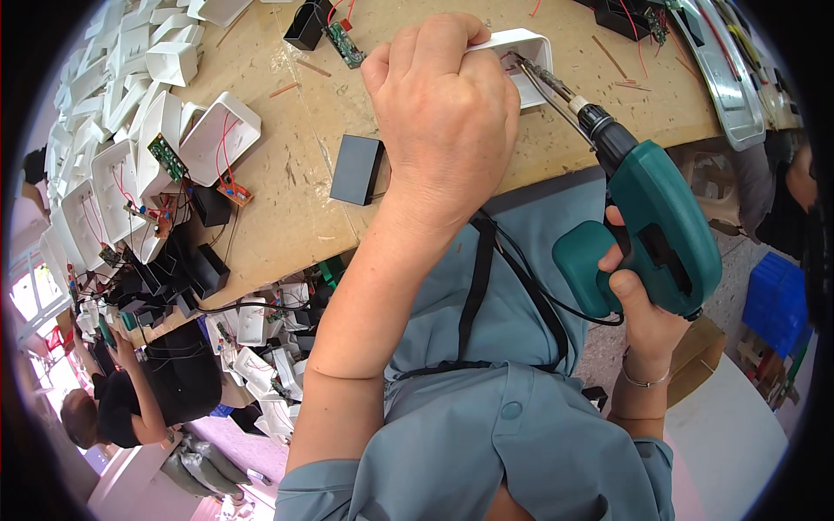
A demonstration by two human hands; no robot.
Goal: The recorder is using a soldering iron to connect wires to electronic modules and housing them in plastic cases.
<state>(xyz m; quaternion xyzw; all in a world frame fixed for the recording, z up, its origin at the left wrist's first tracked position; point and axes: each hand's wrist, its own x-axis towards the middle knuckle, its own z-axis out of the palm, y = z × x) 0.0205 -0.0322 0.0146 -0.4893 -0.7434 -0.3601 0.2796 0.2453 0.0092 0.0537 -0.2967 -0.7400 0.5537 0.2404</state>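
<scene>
My left hand point(445, 117) is closed on the near rim of a white plastic housing point(536, 54), tilted on the workbench. In my right hand point(647, 317) is a green soldering gun point(667, 217), gripped by its handle with fingers at the trigger. Its metal tip reaches inside the housing, close to my left fingers; the exact contact point is hidden. A black cord runs from the gun's handle across my lap. Left of my wrist lies a black rectangular box point(354, 169). Beyond it are a green circuit board point(345, 45) and an open black case point(307, 24) with red wires.
White housings point(113, 78) are heaped along the left, with wired boards and black cases point(208, 271) near the bench edge. A clear plastic tray point(725, 87) stands at the right. A blue crate point(776, 304) sits on the floor. Another person point(130, 399) works at the lower left.
</scene>
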